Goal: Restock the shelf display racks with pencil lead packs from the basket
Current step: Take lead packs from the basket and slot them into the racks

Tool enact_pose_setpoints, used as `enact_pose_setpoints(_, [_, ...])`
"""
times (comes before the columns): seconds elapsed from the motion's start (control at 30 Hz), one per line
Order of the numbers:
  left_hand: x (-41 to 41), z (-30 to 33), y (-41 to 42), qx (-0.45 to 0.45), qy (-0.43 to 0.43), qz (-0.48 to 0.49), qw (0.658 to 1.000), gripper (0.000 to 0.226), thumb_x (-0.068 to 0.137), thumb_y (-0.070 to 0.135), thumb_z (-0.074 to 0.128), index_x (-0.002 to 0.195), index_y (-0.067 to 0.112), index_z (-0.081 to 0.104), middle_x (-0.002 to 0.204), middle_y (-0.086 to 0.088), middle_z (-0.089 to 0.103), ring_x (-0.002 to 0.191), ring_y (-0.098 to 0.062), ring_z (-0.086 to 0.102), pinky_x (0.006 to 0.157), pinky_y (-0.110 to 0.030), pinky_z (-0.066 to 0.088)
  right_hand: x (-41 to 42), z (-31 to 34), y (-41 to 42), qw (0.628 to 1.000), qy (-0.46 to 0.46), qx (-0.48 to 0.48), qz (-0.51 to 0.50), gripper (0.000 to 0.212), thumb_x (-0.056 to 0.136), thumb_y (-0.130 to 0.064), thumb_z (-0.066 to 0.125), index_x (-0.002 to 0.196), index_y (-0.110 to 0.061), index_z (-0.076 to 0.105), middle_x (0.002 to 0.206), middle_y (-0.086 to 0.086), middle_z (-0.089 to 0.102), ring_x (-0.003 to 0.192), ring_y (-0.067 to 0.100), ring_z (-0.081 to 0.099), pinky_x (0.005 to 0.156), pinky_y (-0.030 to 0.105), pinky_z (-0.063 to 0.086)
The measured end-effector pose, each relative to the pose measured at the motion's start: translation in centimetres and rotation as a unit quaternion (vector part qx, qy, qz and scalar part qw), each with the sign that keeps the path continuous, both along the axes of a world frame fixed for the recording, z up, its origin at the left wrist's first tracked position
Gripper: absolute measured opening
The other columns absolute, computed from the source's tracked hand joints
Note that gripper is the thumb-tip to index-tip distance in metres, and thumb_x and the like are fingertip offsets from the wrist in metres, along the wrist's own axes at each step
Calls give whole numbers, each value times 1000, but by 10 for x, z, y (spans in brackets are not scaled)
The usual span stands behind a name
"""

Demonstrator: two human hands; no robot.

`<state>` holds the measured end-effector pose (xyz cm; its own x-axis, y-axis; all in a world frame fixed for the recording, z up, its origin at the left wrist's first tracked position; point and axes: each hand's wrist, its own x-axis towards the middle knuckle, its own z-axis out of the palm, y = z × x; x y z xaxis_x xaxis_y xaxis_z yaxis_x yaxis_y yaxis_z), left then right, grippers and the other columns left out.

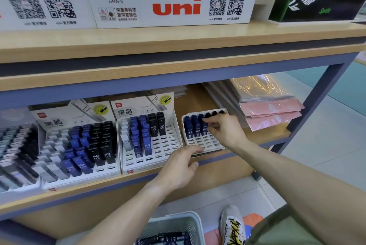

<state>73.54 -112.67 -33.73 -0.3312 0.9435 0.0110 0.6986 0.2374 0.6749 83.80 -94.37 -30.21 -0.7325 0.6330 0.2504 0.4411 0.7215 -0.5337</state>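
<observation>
Meanwhile, bracing the small white rack (205, 142) at its front edge with straight left hand (179, 167) fingers, to stop sliding; right hand (224, 130) pinching a dark lead pack (206, 124) into its slot. More packs below in basket (178, 223).

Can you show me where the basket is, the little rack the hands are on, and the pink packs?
basket (195, 217): head view, on its white rim.
little rack (200, 142): head view, on its empty white grid.
pink packs (271, 109): head view, on the top pink pack.
</observation>
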Motion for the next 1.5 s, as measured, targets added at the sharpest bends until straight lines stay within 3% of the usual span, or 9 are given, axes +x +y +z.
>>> enact_pose_setpoints(0.3, [-2, 0, -1, 0, -26, 0, 1000, 47, 102, 16, 57, 145, 34, 52, 151, 13, 50, 140, -9, 45, 119, -31, 34, 1, -4, -1, 998, 20, -44, -36, 36, 90, -1, 65, 121, -16, 75, 107, 0, 77, 90, 7, 69, 89, 14, 51])
enact_pose_setpoints(0.43, [-3, -1, -5, 8, -51, -2, 999, 46, 103, 17, 57, 144, 37, 52, 152, 14, 50, 139, -9, 47, 118, -35, 38, 3, -3, -3, 998, 16, -45, -41, 43, 89, -3, 65, 129, -18, 70, 101, -3, 76, 87, 6, 69, 92, 23, 55])
enact_pose_setpoints(0.57, [-2, 0, -15, 34, -61, 8, 998, 44, 103, 18, 57, 141, 39, 53, 148, 16, 53, 132, -3, 51, 115, -30, 41, 10, 3, -12, 998, -15, -16, -58, 50, 87, -10, 68, 135, -22, 62, 98, -6, 74, 82, 10, 67, 80, 20, 51])
enact_pose_setpoints(0.77, [-7, -3, -58, 28, -27, 18, 999, 38, 101, 22, 60, 138, 31, 58, 127, 13, 65, 114, -3, 59, 103, -29, 48, 20, 7, -75, 997, -33, -36, 65, 24, 86, -16, 75, 108, -25, 71, 86, -13, 71, 79, 0, 66, 75, 21, 54])
enact_pose_setpoints(1.0, [-8, -66, -134, -172, 34, -35, 984, 41, 102, 25, 60, 142, 20, 55, 132, 0, 63, 113, -12, 60, 101, -29, 47, 46, -86, -165, 930, -266, -140, 212, 25, 90, -22, 73, 115, -19, 70, 109, -6, 73, 95, 7, 68, 86, 18, 53])
enact_pose_setpoints(1.17, [-9, -142, -173, -346, -31, 24, 937, 55, 100, 27, 63, 151, 15, 44, 146, -10, 56, 132, -26, 54, 107, -32, 42, 40, -185, -195, 877, -401, -226, 139, 33, 91, -28, 73, 115, -5, 68, 114, 11, 73, 104, 27, 68, 94, 43, 55])
enact_pose_setpoints(1.3, [-4, -192, -190, -413, -90, 92, 902, 60, 96, 27, 67, 150, 14, 43, 146, -11, 55, 130, -28, 55, 105, -33, 46, 30, -241, -210, 850, -449, -251, 108, 46, 91, -33, 72, 126, -7, 60, 125, 12, 67, 113, 29, 63, 96, 36, 53])
enact_pose_setpoints(1.43, [1, -228, -194, -438, -104, 85, 889, 61, 93, 21, 70, 149, 17, 45, 145, -10, 56, 131, -27, 55, 103, -29, 43, 18, -283, -217, 824, -494, -255, 107, 26, 90, -25, 71, 105, -10, 57, 111, 13, 65, 106, 26, 63, 78, 28, 46])
enact_pose_setpoints(1.5, [2, -239, -193, -438, -107, 82, 889, 64, 95, 20, 69, 153, 21, 41, 149, -7, 54, 134, -25, 53, 107, -28, 41, 15, -298, -219, 818, -504, -259, 100, 33, 91, -22, 70, 118, -9, 57, 120, 14, 65, 113, 29, 63, 85, 31, 50])
